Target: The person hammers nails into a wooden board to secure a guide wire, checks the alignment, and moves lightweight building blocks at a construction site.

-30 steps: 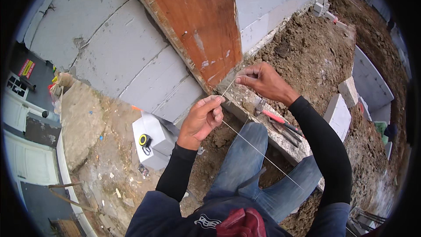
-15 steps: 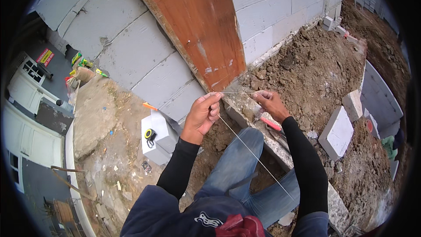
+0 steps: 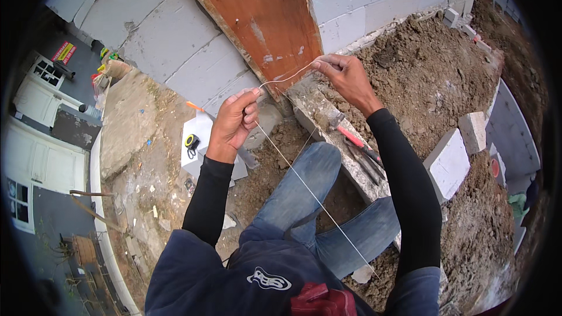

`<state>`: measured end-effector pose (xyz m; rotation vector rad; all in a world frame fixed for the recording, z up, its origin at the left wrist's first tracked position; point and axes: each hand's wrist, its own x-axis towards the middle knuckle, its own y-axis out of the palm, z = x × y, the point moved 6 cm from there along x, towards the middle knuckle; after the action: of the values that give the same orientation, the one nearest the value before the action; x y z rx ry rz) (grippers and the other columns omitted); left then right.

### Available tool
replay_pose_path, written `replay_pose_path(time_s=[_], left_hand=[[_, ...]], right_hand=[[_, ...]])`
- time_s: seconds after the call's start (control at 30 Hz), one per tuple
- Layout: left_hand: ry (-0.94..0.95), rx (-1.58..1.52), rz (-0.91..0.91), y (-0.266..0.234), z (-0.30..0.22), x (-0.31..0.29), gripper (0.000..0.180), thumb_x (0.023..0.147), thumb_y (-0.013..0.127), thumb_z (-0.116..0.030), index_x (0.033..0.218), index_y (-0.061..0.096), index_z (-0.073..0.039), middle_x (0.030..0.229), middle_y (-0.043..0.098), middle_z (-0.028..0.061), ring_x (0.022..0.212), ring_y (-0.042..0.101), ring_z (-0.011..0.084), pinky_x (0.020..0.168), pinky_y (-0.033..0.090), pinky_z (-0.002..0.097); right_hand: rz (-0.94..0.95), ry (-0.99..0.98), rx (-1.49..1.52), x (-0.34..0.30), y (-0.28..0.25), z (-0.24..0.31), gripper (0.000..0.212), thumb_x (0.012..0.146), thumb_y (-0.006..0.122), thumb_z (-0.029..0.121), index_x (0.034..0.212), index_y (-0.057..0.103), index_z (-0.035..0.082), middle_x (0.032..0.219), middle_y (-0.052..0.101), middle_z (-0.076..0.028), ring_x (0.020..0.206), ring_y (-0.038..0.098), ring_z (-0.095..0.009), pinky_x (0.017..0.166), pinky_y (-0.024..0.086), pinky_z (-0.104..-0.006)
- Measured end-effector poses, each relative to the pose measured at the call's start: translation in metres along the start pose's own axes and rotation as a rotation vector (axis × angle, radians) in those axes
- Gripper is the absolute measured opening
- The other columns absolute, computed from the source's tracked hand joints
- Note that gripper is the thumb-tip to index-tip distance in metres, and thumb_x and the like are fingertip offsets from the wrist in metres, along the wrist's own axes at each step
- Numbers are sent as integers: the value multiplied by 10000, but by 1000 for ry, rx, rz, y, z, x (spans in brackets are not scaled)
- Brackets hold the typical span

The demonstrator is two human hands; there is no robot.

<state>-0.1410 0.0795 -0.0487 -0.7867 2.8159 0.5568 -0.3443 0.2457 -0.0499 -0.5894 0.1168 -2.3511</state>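
A thin white string (image 3: 309, 191) runs from my left hand down across my legs. My left hand (image 3: 237, 116) pinches it between thumb and fingertips. Up and to the right, my right hand (image 3: 346, 79) pinches another part of the same string, and the stretch between the two hands sags in a loose curve. Both hands are in front of the lower end of a reddish-brown wooden board (image 3: 263, 23) leaning at the block wall. Below my right hand, a tool with a red handle (image 3: 351, 136) and other dark tools (image 3: 367, 164) lie on a rough concrete beam (image 3: 316, 118).
To the left, a yellow-and-black tape measure (image 3: 191, 141) sits on a white block (image 3: 196, 162), with an orange-tipped item (image 3: 195, 106) behind. White blocks (image 3: 448, 165) and heaped soil (image 3: 421, 88) lie on the right. A pale block wall (image 3: 193, 52) stands ahead.
My right hand has moved up and away from the left, drawing out a longer stretch of string. My left hand has shifted left and slightly down in the view.
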Motion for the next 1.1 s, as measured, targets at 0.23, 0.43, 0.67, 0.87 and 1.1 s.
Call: replay_pose_path(time_s=[0.23, 0.43, 0.67, 0.87, 1.1], left_hand=[[-15, 351, 56, 16, 1, 33, 194, 914, 685, -204, 1022, 635, -51, 640, 445, -90, 500, 388, 3, 432, 266, 171], [-11, 409, 86, 22, 10, 43, 258, 899, 705, -224, 1046, 652, -18, 665, 470, -81, 510, 386, -6, 428, 262, 164], [30, 377, 36, 10, 15, 52, 172, 930, 675, -186, 1022, 657, -41, 593, 400, -90, 459, 344, -3, 411, 235, 169], [6, 186, 87, 2, 17, 54, 174, 944, 655, -166, 1056, 647, -34, 594, 412, -96, 461, 373, -17, 396, 243, 160], [-29, 163, 112, 29, 13, 77, 237, 953, 643, -207, 1095, 617, -20, 692, 516, -57, 474, 407, -7, 392, 284, 142]], right_hand=[[-9, 158, 47, -4, 7, -85, 350, 915, 697, 293, 1060, 727, -25, 916, 735, -107, 850, 654, -152, 778, 513, -319], [-35, 345, -113, -16, -93, -101, 423, 895, 719, 406, 1086, 735, 28, 756, 619, 35, 634, 462, -46, 587, 396, -236], [127, 216, -333, -31, -77, -92, 400, 888, 733, 385, 1080, 738, 34, 819, 656, 15, 747, 557, -68, 683, 456, -244], [-280, 186, -397, -17, -176, -79, 373, 934, 667, 395, 1183, 713, 120, 951, 663, 32, 563, 303, -14, 494, 234, -209], [-8, 81, -956, 16, -207, -58, 637, 904, 663, 431, 1427, 493, 109, 1462, 480, -157, 1312, 500, -303, 1098, 399, -457]])
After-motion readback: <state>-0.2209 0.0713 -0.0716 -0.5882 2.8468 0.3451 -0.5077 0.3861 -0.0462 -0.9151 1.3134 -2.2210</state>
